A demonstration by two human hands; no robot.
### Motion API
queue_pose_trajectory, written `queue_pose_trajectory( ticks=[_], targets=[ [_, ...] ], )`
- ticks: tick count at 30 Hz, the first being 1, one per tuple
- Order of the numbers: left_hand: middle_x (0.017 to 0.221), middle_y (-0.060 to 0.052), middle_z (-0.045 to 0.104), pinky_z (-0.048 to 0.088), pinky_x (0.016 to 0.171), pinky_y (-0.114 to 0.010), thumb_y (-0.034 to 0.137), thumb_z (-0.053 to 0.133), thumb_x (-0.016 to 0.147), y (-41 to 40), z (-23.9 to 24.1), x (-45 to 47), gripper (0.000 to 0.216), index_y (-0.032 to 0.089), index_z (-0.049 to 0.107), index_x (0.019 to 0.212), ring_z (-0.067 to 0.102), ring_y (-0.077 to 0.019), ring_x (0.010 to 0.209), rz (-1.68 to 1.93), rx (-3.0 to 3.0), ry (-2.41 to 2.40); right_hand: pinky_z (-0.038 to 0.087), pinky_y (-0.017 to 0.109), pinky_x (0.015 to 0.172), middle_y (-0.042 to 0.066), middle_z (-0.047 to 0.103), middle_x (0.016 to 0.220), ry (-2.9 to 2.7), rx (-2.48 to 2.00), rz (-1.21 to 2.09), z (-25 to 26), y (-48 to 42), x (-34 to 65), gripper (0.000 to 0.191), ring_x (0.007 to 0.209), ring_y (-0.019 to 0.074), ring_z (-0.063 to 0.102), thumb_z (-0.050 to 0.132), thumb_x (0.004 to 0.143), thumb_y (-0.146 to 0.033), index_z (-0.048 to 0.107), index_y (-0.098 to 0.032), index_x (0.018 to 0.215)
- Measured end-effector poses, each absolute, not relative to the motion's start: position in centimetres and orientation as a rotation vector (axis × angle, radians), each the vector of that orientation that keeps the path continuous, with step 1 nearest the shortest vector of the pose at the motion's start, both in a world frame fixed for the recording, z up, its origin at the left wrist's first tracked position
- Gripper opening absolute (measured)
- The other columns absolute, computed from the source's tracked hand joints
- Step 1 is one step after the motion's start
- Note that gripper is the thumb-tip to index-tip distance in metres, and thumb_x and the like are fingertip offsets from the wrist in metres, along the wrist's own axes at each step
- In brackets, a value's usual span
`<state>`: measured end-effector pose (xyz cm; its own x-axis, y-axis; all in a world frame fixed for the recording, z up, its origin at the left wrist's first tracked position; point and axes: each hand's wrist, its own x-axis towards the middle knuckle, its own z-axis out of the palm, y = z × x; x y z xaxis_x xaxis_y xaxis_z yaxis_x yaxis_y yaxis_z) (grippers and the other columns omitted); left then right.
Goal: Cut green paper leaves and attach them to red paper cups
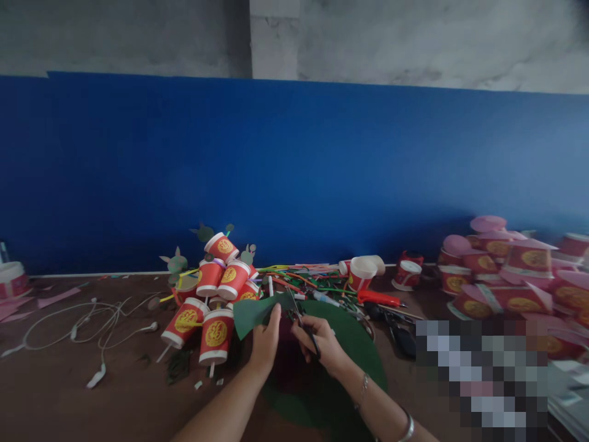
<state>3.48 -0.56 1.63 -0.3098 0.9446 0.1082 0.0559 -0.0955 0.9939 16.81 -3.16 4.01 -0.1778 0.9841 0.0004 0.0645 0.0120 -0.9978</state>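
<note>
Between thumb and fingers, my left hand [267, 336] grips a sheet of green paper [250, 316] that sticks out to the left. My right hand [321, 341] has its fingers through the handles of black-handled scissors [300, 320]. The blades point up and lie at the right end of the paper. Whether they are cutting it at this instant is hard to make out. Below both hands a large dark green round sheet [354, 344] lies on the table, with a dark reddish area beneath my wrists.
Red and white paper cups [216, 336] with straws and paper animal heads are piled at left. White earphones [99, 341] lie farther left. Colourful sticks [317, 279], a red tool [380, 299] and a black object [402, 337] lie behind and right. Pink-topped cups [510, 264] crowd the far right before a blue wall [294, 172].
</note>
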Motion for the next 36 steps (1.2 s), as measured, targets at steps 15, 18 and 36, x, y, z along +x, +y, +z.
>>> queue_pose_trajectory(
  ticks=[15, 18, 36],
  targets=[
    [0.082, -0.009, 0.073, 0.041, 0.094, -0.042, 0.041, 0.063, 0.07, -0.6, 1.7, 3.3, 0.027, 0.016, 0.069, 0.079, 0.064, -0.0286, 0.092, 1.462, 1.156, 1.411, 0.035, 0.017, 0.032, -0.007, 0.046, 0.04, -1.373, -1.156, 1.345, 4.2, -3.1, 17.0, 0.034, 0.034, 0.0063, 0.04, 0.068, 0.064, -0.047, 0.057, -0.015, 0.064],
    [0.088, -0.01, 0.073, 0.039, 0.097, -0.042, 0.04, 0.062, 0.071, -0.7, 2.1, 3.4, 0.028, 0.014, 0.069, 0.079, 0.063, -0.0282, 0.095, 1.484, 1.16, 1.392, 0.033, 0.017, 0.031, -0.007, 0.045, 0.038, -1.387, -1.178, 1.339, 4.5, -3.1, 17.1, 0.034, 0.032, 0.0058, 0.038, 0.068, 0.063, -0.047, 0.056, -0.015, 0.062],
    [0.082, -0.011, 0.073, 0.046, 0.088, -0.038, 0.034, 0.069, 0.064, -1.3, 3.1, 4.1, 0.026, 0.01, 0.068, 0.075, 0.066, -0.0273, 0.086, 1.488, 1.117, 1.238, 0.023, 0.013, 0.028, -0.006, 0.052, 0.043, -1.223, -1.147, 1.276, 3.4, -2.6, 17.7, 0.035, 0.033, 0.0078, 0.048, 0.064, 0.07, -0.047, 0.056, -0.015, 0.08]
  ],
)
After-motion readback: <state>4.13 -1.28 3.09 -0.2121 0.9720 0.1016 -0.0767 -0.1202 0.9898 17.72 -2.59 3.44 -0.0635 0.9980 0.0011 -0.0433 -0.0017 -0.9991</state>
